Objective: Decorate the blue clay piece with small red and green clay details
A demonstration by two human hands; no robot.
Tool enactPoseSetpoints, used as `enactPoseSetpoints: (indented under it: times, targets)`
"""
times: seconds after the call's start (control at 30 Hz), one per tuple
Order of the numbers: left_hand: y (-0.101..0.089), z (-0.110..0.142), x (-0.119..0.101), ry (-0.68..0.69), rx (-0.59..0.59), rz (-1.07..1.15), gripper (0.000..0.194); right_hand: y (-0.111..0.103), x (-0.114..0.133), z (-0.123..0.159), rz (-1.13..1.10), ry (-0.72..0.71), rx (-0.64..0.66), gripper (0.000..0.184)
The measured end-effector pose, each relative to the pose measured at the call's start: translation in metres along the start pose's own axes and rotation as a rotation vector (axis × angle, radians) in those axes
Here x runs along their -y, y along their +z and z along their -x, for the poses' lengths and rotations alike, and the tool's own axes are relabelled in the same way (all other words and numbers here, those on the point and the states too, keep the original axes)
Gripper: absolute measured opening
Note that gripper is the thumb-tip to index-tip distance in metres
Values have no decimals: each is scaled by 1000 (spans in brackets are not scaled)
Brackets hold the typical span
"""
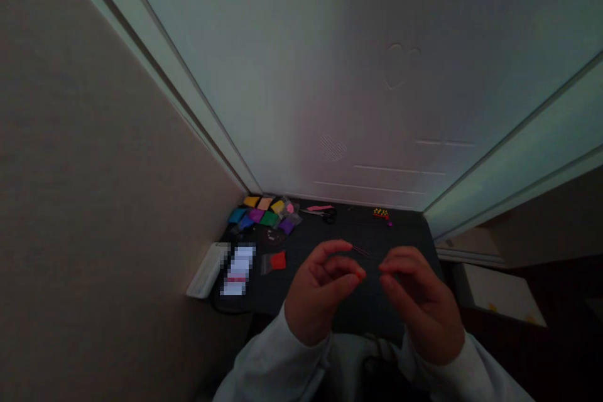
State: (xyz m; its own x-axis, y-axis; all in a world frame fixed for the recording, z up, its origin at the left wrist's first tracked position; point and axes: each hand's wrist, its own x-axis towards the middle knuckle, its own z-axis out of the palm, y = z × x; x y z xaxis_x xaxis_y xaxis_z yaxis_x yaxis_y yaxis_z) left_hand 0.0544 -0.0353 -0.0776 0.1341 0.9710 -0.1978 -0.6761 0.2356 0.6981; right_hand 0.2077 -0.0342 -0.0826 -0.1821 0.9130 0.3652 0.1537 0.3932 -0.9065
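Observation:
Above the dark table, my left hand (320,289) pinches a small orange-red piece (360,274) between thumb and fingertips; its exact kind is too small to tell. Facing it, my right hand (421,304) has thumb and fingers drawn together in a pinch. Whatever may be between those fingertips is too small to make out. A narrow gap separates the two hands. Just beyond them lies a thin, dark, slender tool (360,251). To the left of my left hand rests a clear bag with red contents (277,260).
Several small bags of different colours (269,218) crowd the back left. Scissors (328,215) lie by the wall, with a red-and-yellow dotted item (380,212) farther right. A lit phone (238,270) and a white box (208,270) occupy the left edge. A white wall (306,75) rises behind.

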Motion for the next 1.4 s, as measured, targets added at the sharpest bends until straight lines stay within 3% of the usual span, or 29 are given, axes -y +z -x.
enactPoseSetpoints:
  times: [0.53,1.4]
  targets:
    - [0,13,-1,-14,-45,-28,35,8,7,6,-38,-14,45,16]
    - [0,8,3,10,20,-156,32,7,10,9,0,-3,-10,12]
